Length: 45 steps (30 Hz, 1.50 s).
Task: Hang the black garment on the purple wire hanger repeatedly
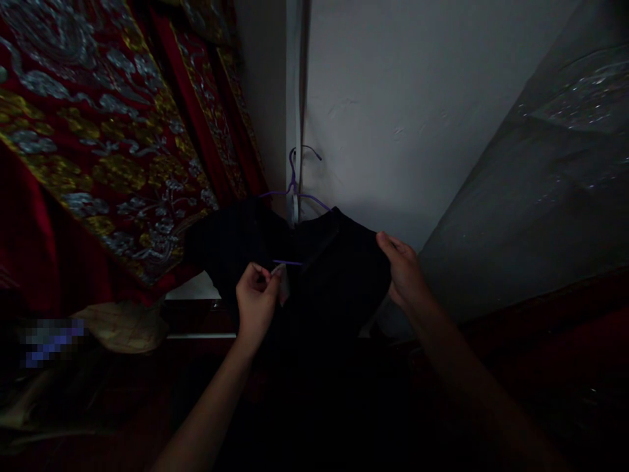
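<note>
A dark collared garment (334,282) hangs on a thin purple hanger (314,198), whose crossbar shows through the neck opening. My left hand (256,298) is closed in a pinch at the garment's front, below the collar. A small pale flap (284,285) shows at its fingertips; whether it is cloth, paper or a label is unclear. At the garment's shoulder on the right, my right hand (403,267) grips the fabric, thumb in front and fingers partly hidden behind. Darkness hides the garment's lower part.
On the left hangs a red cloth (113,131) with gold and silver embroidery. Behind the hanger stands a pale wall or panel (383,98) with a vertical edge. Shiny clear plastic sheeting (540,183) covers the right side. A beige cloth item (130,326) lies low at left.
</note>
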Each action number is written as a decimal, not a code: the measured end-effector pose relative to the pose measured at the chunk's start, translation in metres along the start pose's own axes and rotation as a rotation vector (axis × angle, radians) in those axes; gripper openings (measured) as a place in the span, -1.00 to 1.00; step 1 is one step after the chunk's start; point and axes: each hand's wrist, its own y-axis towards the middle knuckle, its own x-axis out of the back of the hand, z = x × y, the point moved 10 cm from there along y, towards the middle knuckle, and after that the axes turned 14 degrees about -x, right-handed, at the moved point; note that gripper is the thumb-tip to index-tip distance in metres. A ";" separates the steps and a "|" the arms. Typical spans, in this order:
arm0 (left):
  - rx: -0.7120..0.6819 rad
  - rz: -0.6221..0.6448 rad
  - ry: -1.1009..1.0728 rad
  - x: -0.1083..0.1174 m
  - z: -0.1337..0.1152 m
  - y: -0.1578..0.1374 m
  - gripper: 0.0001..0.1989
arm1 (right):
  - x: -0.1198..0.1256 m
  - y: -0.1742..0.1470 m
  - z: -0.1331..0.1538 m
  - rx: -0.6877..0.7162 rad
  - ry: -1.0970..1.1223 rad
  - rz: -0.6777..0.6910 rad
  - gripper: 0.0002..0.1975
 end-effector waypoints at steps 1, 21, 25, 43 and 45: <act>0.003 -0.010 -0.029 -0.003 0.000 -0.003 -0.67 | 0.000 -0.001 0.000 0.002 0.000 -0.003 -0.58; -0.286 -0.319 0.470 0.076 0.001 0.008 -0.77 | 0.008 -0.003 -0.012 0.074 0.055 -0.082 -0.62; -0.193 -0.327 0.342 0.086 0.014 -0.013 -0.70 | 0.027 -0.014 -0.045 0.108 0.120 -0.258 -0.62; 0.028 -0.054 0.173 0.036 -0.019 -0.074 -0.72 | -0.107 -0.095 -0.207 -0.362 -0.355 0.147 -0.55; 0.045 -0.041 0.161 0.034 -0.016 -0.076 -0.71 | -0.103 -0.098 -0.214 -0.404 -0.373 0.144 -0.64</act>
